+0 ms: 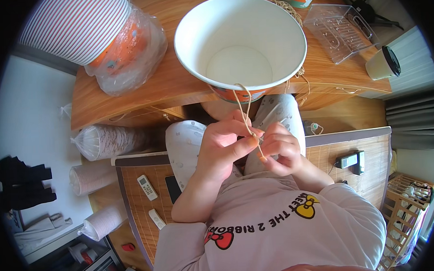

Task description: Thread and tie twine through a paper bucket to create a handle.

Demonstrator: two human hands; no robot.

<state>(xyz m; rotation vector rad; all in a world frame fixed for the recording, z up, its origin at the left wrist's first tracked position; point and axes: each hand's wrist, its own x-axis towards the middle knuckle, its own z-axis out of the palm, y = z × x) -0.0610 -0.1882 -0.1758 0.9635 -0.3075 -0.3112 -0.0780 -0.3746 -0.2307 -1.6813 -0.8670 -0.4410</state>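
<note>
A thin tan string (245, 116) is pinched by the left hand (223, 146) and right hand (281, 149), both grips clamped on it, at six o'clock of the white paper bucket (240, 40) on the table (171, 82).

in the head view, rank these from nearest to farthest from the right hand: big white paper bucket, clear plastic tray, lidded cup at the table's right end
From the right hand:
1. Big white paper bucket, just above the hands at the table's near edge, its string running down to the fingers.
2. Clear plastic tray, up and to the right on the wooden table.
3. Lidded cup, at the far right end; close to the tray's distance, so 2 and 3 are a near call.
</note>
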